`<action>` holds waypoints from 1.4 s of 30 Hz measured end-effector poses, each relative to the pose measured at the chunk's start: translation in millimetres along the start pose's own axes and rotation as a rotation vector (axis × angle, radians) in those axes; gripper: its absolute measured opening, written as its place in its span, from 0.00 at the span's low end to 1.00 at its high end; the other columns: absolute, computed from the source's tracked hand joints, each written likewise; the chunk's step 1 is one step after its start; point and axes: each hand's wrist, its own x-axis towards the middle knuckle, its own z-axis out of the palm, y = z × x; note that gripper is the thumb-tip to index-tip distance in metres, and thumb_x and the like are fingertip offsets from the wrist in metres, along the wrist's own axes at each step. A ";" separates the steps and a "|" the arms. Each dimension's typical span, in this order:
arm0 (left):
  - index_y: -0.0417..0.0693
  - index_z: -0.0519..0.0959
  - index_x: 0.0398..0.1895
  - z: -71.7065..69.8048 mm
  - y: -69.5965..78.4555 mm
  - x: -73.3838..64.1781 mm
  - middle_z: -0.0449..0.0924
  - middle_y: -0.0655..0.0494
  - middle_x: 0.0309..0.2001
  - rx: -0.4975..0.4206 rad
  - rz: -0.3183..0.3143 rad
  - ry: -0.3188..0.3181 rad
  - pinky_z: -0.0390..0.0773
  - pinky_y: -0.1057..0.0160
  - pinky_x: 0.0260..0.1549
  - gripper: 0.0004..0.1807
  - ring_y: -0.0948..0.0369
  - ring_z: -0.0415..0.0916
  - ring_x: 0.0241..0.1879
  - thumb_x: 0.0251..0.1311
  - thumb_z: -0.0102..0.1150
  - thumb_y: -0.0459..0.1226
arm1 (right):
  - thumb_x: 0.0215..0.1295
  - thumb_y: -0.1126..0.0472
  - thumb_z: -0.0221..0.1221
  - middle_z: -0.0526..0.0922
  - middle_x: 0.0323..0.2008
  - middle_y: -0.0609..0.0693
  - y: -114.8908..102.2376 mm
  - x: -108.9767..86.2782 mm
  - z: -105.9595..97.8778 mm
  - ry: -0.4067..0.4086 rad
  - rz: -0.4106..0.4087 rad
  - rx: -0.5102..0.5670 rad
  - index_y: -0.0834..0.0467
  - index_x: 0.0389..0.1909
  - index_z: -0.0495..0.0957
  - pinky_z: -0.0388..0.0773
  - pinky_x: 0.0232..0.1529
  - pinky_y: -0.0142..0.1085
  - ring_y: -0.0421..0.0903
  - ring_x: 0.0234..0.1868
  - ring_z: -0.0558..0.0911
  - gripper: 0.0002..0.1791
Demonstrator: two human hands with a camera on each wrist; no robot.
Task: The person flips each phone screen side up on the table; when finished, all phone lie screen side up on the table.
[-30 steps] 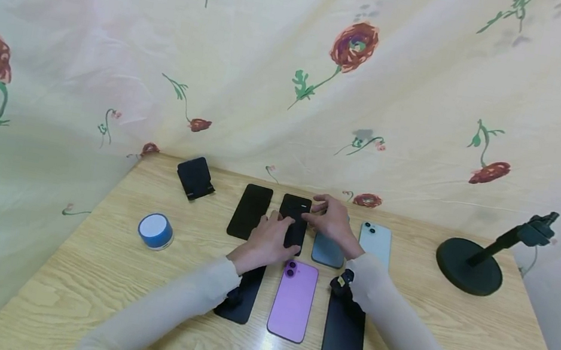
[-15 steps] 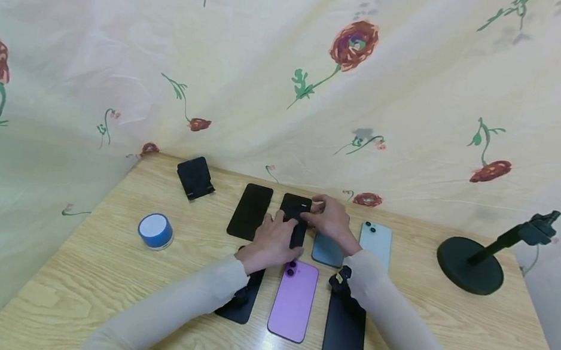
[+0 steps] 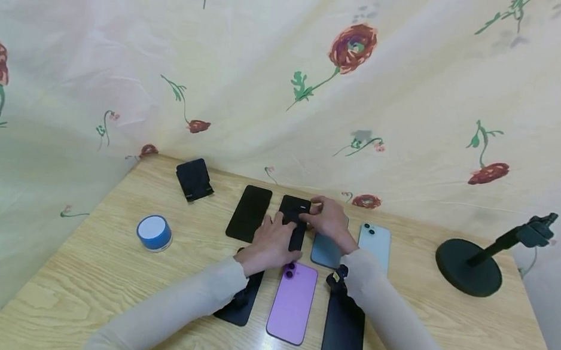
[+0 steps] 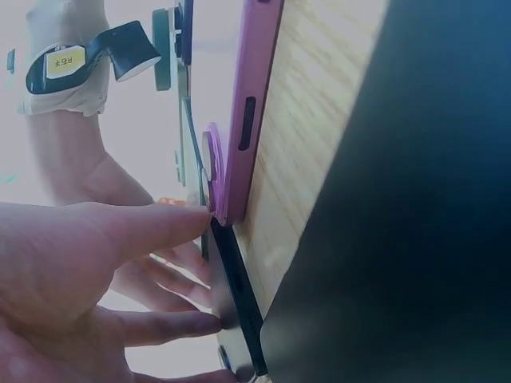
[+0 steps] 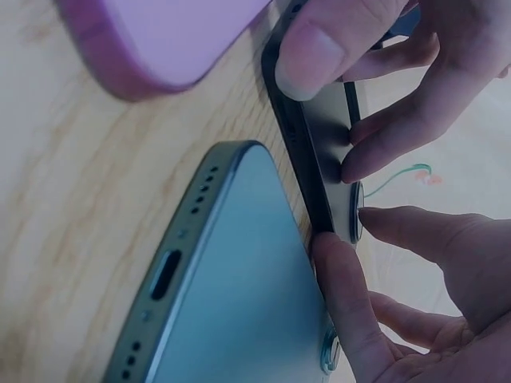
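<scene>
Both hands work at a black phone (image 3: 293,204) lying camera side up in the back row. My left hand (image 3: 272,243) rests its extended fingertips on the phone's back, its thumb by the near end, close to the purple phone (image 3: 292,304). At the far right corner, my right hand (image 3: 327,218) pinches the black phone; in the right wrist view one fingertip touches the camera (image 5: 360,209) and another the side edge. A blue phone (image 3: 325,253) lies partly hidden beneath that hand. Left of the worked phone is another black phone (image 3: 249,213).
A light blue phone (image 3: 376,244) lies at the row's right end. Two dark phones lie in front, left (image 3: 241,309) and right (image 3: 345,336), partly under the wrists. A blue-and-white round tub (image 3: 154,233) and black stand (image 3: 194,179) are left; a round-based stand (image 3: 469,267) is right.
My left hand has shifted slightly right over the black phone. My right hand has stayed at the far right corner, with only slight finger movement.
</scene>
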 end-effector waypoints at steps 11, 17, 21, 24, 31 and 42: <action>0.48 0.73 0.74 -1.5 -1.5 -3.7 0.65 0.40 0.72 0.040 0.003 -0.008 0.81 0.47 0.55 0.38 0.44 0.66 0.64 0.65 0.69 0.54 | 0.70 0.58 0.66 0.84 0.54 0.66 -1.4 0.4 1.4 -0.017 -0.018 0.028 0.65 0.72 0.68 0.85 0.36 0.34 0.48 0.36 0.90 0.34; 0.49 0.73 0.74 -0.3 -1.9 -3.9 0.66 0.40 0.72 0.061 0.000 -0.007 0.82 0.47 0.52 0.39 0.44 0.66 0.63 0.64 0.69 0.54 | 0.70 0.58 0.66 0.84 0.54 0.65 -2.4 3.0 3.0 -0.025 0.005 0.026 0.65 0.72 0.68 0.84 0.36 0.34 0.45 0.33 0.89 0.34; 0.48 0.73 0.74 0.0 -1.0 -3.4 0.67 0.39 0.70 0.073 0.000 -0.003 0.82 0.48 0.53 0.41 0.45 0.66 0.62 0.61 0.71 0.55 | 0.70 0.58 0.66 0.85 0.53 0.65 -3.4 3.8 3.5 -0.028 0.008 0.019 0.65 0.72 0.68 0.83 0.35 0.32 0.44 0.32 0.89 0.34; 0.47 0.73 0.73 -0.3 0.2 -3.1 0.69 0.38 0.68 0.083 0.000 0.003 0.82 0.48 0.54 0.41 0.45 0.67 0.62 0.60 0.73 0.56 | 0.70 0.58 0.66 0.85 0.52 0.65 -3.9 4.3 3.8 -0.028 0.002 0.009 0.65 0.72 0.68 0.82 0.35 0.31 0.44 0.31 0.89 0.34; 0.44 0.75 0.71 -0.6 2.5 -2.6 0.71 0.37 0.65 0.130 0.020 0.013 0.82 0.50 0.58 0.39 0.44 0.68 0.63 0.61 0.72 0.55 | 0.70 0.56 0.66 0.87 0.50 0.64 -4.0 4.9 4.6 -0.019 -0.007 -0.021 0.66 0.72 0.68 0.80 0.40 0.34 0.42 0.28 0.87 0.34; 0.42 0.76 0.68 0.0 2.2 -1.4 0.73 0.36 0.63 0.163 0.052 0.013 0.80 0.50 0.57 0.36 0.43 0.68 0.60 0.63 0.71 0.54 | 0.70 0.55 0.67 0.88 0.45 0.61 -2.7 5.0 6.7 -0.007 -0.005 -0.025 0.65 0.71 0.69 0.77 0.35 0.31 0.42 0.28 0.87 0.34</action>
